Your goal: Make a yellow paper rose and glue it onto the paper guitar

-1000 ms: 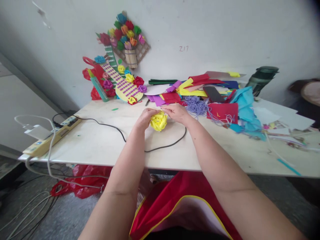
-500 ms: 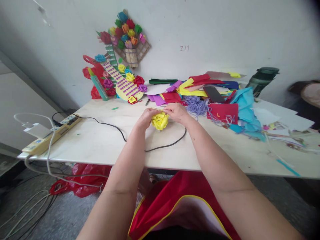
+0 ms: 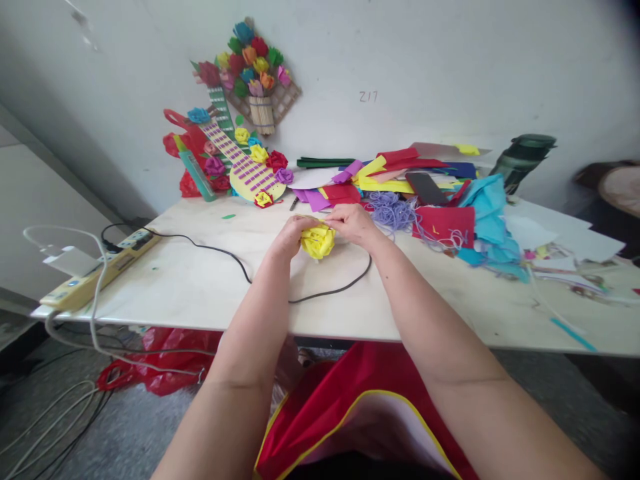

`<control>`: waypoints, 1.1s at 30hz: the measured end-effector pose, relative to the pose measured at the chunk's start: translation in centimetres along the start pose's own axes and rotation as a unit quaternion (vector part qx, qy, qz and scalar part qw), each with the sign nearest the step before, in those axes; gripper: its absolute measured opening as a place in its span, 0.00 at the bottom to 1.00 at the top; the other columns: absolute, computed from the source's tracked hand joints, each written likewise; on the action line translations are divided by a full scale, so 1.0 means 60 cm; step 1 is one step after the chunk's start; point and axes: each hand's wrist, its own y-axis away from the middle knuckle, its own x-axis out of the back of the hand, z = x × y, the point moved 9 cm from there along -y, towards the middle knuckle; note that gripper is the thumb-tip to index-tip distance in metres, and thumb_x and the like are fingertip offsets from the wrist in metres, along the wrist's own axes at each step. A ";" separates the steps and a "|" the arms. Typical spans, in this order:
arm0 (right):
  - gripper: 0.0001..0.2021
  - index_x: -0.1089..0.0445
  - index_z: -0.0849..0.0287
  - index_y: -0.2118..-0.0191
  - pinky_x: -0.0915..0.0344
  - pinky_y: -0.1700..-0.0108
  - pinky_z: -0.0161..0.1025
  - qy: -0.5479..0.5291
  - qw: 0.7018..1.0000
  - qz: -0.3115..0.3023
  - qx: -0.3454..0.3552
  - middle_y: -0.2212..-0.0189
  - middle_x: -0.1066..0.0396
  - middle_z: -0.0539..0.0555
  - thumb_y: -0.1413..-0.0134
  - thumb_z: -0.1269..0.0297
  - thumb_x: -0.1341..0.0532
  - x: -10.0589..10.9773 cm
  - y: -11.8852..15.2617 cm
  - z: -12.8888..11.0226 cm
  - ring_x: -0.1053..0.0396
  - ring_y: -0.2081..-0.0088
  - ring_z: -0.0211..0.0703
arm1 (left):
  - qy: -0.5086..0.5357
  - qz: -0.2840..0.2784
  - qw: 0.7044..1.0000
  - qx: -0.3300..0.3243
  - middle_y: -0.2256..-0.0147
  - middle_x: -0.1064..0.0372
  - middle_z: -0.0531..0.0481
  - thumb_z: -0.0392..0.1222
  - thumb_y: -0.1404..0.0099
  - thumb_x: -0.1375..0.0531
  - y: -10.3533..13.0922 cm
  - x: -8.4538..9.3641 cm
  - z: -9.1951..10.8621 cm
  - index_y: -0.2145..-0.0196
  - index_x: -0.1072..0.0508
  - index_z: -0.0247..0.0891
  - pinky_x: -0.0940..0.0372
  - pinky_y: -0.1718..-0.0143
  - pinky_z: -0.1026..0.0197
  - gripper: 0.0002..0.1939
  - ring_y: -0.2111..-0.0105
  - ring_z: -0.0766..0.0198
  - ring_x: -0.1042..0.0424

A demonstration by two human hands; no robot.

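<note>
A yellow paper flower (image 3: pixel 318 241) is held up over the middle of the white table (image 3: pixel 200 293). My left hand (image 3: pixel 291 236) has its fingers closed on the flower's left and upper edge. At the flower's upper right, my right hand (image 3: pixel 352 224) is closed in a pinch against its edge. What lies between the right fingertips is too small to make out. Below the flower, a black cable (image 3: pixel 330 292) curves over the tabletop.
Colored paper (image 3: pixel 395 185), purple yarn (image 3: pixel 393 211) and a dark phone (image 3: pixel 426 189) lie behind and right of my hands. A green bottle (image 3: pixel 523 160) stands beyond. Paper-flower crafts (image 3: pixel 253 175) lean at the wall; a power strip (image 3: pixel 100 270) sits left.
The view has shifted very slightly. Both hands stay around the yellow flower, which appears turned a little.
</note>
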 end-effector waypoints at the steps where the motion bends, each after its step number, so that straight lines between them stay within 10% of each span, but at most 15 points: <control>1: 0.09 0.20 0.58 0.65 0.38 0.62 0.35 -0.006 1.000 0.002 0.001 0.67 0.24 0.54 0.47 0.67 0.39 0.000 0.000 0.001 0.29 0.63 0.42 | 0.004 0.005 1.000 0.000 0.81 0.31 0.51 0.39 0.56 0.39 0.000 0.001 0.001 0.81 0.28 0.32 0.37 0.75 0.64 0.06 0.80 0.65 0.32; 22: 0.08 0.21 0.59 0.68 0.37 0.63 0.36 -0.057 0.997 0.056 0.001 0.64 0.26 0.55 0.50 0.68 0.39 0.006 0.000 0.007 0.30 0.64 0.40 | -0.008 0.014 1.000 -0.019 0.81 0.31 0.52 0.42 0.52 0.36 -0.002 0.008 0.006 0.80 0.28 0.33 0.39 0.76 0.66 0.09 0.80 0.67 0.33; 33: 0.14 0.21 0.64 0.64 0.38 0.65 0.36 -0.120 0.990 -0.030 -0.074 0.73 0.26 0.53 0.47 0.65 0.44 0.005 0.010 0.014 0.32 0.69 0.40 | -0.020 0.031 0.999 -0.011 0.82 0.32 0.52 0.40 0.54 0.37 -0.005 0.018 0.002 0.81 0.28 0.34 0.38 0.74 0.63 0.06 0.80 0.65 0.33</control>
